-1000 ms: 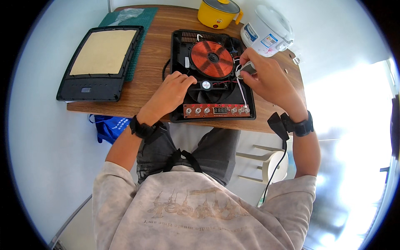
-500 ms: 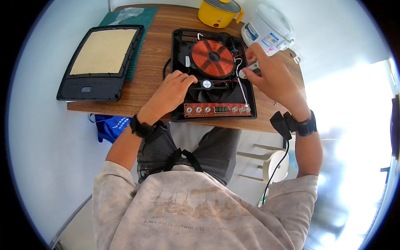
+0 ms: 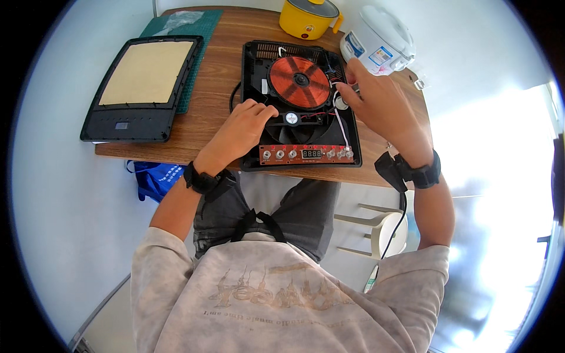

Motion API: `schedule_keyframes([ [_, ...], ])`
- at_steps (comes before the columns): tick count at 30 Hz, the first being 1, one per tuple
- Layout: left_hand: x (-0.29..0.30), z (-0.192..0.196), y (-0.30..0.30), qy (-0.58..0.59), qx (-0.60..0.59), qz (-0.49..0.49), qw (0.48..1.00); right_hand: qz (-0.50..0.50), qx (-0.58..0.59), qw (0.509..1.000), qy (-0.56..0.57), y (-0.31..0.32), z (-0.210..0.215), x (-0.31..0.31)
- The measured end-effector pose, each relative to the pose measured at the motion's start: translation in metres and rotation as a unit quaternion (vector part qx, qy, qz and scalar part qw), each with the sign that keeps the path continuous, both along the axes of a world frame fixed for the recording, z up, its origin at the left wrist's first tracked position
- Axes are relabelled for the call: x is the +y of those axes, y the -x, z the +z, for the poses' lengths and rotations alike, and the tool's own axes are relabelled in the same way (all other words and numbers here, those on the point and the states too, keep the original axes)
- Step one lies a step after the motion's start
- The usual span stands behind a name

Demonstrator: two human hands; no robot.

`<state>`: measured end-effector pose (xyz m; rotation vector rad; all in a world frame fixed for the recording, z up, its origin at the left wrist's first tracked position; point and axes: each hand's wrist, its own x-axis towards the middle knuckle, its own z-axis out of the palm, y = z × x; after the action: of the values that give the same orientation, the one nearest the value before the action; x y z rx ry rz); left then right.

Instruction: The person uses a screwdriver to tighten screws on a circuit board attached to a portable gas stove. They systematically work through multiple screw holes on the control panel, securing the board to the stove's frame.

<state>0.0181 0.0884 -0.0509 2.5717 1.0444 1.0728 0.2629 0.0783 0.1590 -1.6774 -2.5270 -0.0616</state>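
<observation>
- The opened induction cooker (image 3: pixel 300 112) lies on the wooden tabletop (image 3: pixel 218 88), directly in front of the person, with its top cover off: the copper-coloured coil (image 3: pixel 299 82), the black fan (image 3: pixel 292 119) and the red control board (image 3: pixel 306 154) are all bare.
- What looks like that removed cover, a black-framed top panel (image 3: pixel 144 88), lies flat and well apart to the left, partly on a green cutting mat (image 3: pixel 197 29).
- Judged from this, the opening-up is done and the work is now inside the housing; the wiring and parts are still in place, and nothing has been lifted out.
- The left hand (image 3: pixel 241 126) rests loosely curled on the cooker's left rim beside the fan, steadying it and gripping nothing.
- The right hand (image 3: pixel 379 109) is at the cooker's right edge, fingertips pinched on a small white part where the white wires (image 3: pixel 341 126) run; exactly what it holds is too small to tell.
- The cooker's long axis runs away from the person: control board at the near end, vent slots at the far end, toward the yellow pot (image 3: pixel 309 17) and the white rice cooker (image 3: pixel 379 41).
</observation>
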Motion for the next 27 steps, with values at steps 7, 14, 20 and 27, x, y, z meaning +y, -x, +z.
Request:
schedule_keyframes([
  [7, 0.0, 0.001, 0.001, 0.024, 0.009, -0.008, 1.0, 0.03, 0.01, 0.998, 0.059, -0.017, 0.013, 0.015],
  [14, -0.001, 0.002, 0.0, 0.023, 0.002, -0.001, 1.0, 0.093, -0.03, 0.993, 0.069, -0.02, 0.018, 0.023],
  [20, -0.001, 0.004, 0.0, 0.04, 0.008, -0.005, 0.999, -0.018, -0.03, 0.999, 0.043, -0.004, 0.015, 0.026],
  [27, -0.002, 0.006, 0.0, 0.034, 0.008, -0.003, 0.999, 0.105, 0.022, 0.993, -0.044, -0.011, 0.001, 0.033],
])
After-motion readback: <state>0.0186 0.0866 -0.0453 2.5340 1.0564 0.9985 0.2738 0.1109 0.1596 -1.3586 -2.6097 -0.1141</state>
